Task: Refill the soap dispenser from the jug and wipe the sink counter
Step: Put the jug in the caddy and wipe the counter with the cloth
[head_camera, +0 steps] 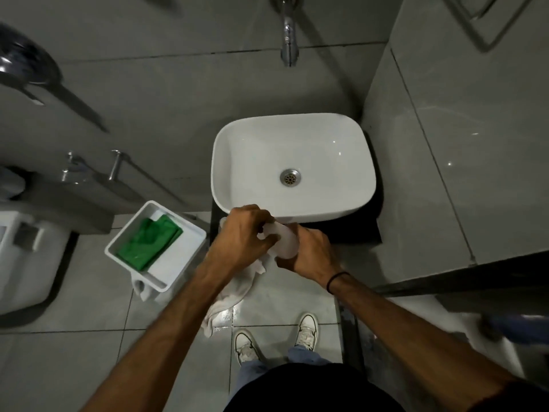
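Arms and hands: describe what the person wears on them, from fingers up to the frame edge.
Both forearms are bare, with no sleeves in view. The left hand has no glove, ring or watch that can be seen. The right hand is also ungloved; a thin black band circles its wrist. No other markings show.

Grey tiled walls, glossy grey floor tiles, wall tap, dim light.

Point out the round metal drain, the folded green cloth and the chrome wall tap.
Round metal drain (290,177): head view, centre of the grate in the basin.
Folded green cloth (148,242): head view, middle of the fold, inside the white bin.
Chrome wall tap (289,40): head view, mid-spout.
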